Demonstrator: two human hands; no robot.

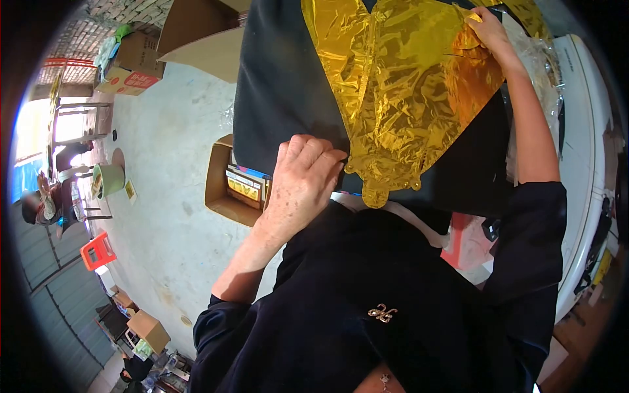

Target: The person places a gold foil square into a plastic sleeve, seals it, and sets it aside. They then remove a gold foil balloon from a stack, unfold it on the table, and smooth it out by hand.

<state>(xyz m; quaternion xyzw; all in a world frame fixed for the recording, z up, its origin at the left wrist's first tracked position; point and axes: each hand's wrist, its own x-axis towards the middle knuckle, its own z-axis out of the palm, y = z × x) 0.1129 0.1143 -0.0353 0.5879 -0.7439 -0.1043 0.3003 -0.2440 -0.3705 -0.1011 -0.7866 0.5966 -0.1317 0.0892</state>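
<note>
A flat gold foil balloon [400,92], wrinkled and shiny, lies on a black-covered tabletop [282,85], its narrow scalloped tail pointing toward my body. My right hand [486,31] pinches the foil near its upper right edge, where the sheet folds over and looks more orange. Close to the tail, on the left, my left hand [306,171] is closed with its knuckles up. Its fingertips are turned away from me, so whatever they may hold is hidden.
Below the table's left edge, an open cardboard box [219,183] contains printed packs. Clear plastic wrapping [538,78] lies at the right beside a white rounded surface [583,170]. Farther left are a red stool [98,251], a green bin [110,180] and a seated person [44,206].
</note>
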